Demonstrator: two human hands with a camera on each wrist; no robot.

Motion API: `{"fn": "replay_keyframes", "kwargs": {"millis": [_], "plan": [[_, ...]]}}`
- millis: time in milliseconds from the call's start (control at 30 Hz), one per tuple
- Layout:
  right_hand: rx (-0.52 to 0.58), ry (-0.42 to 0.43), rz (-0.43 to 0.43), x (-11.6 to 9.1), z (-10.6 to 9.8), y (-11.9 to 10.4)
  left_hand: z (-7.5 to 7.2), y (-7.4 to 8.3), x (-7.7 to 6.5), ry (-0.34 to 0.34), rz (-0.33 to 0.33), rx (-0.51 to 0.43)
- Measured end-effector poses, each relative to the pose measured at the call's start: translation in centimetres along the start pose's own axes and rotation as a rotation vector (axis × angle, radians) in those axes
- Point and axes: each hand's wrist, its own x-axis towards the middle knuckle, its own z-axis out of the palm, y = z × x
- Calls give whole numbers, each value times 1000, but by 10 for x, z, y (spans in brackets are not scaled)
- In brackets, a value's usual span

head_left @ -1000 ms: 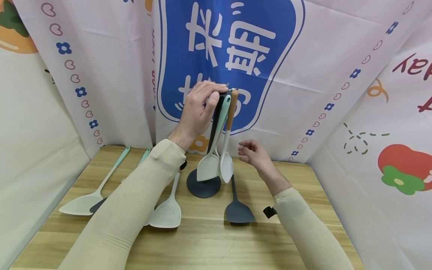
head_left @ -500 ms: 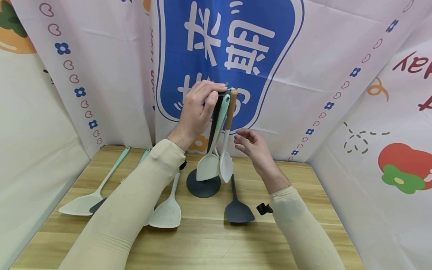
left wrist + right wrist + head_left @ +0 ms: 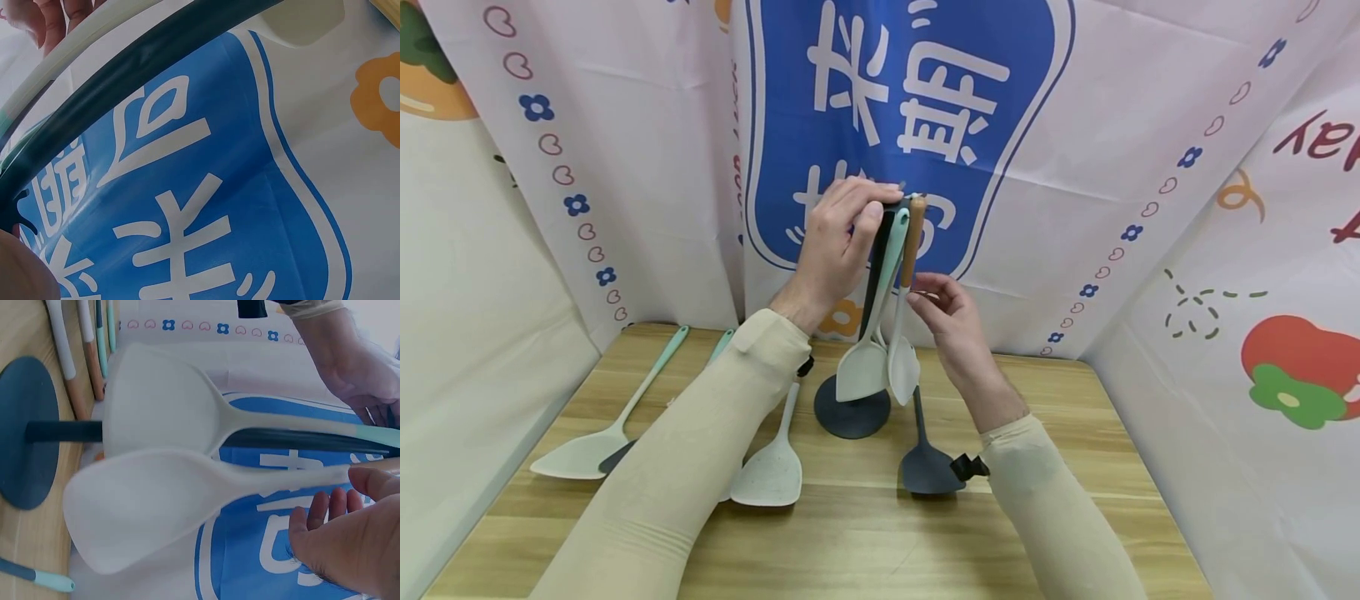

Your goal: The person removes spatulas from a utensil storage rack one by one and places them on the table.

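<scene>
My left hand [image 3: 838, 242] grips the top of a dark upright utensil stand, whose round base [image 3: 852, 421] rests on the table. From the stand hangs a white spoon with a wooden handle [image 3: 913, 246], beside a pale turner with a mint handle [image 3: 892, 258]. My right hand [image 3: 955, 321] pinches the spoon at the lower end of its wooden part. In the right wrist view the thumb lies over the neck of the white spoon [image 3: 144, 509], and the index finger is hidden behind it. The stand's dark pole [image 3: 137, 69] crosses the left wrist view.
A dark grey turner [image 3: 931, 471] lies right of the base. On the left lie a speckled white turner [image 3: 771, 475] and a pale turner with a mint handle [image 3: 580, 454]; my left sleeve covers others partly. A printed cloth [image 3: 1037, 208] hangs close behind the stand.
My right hand has moved left and slightly up to the spoon and has taken hold of it. My left hand has stayed at the stand's top.
</scene>
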Motion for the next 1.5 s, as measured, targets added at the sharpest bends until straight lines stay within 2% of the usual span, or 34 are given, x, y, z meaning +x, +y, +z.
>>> {"fn": "replay_keyframes", "kwargs": {"millis": [500, 1167, 1500], "plan": [[-71, 24, -11, 4, 14, 6, -1, 1, 1, 6, 10, 2], [-89, -22, -5, -4, 4, 0, 1, 0, 1, 9, 15, -5], [-71, -7, -8, -7, -3, -5, 0, 1, 0, 0, 1, -8]]}}
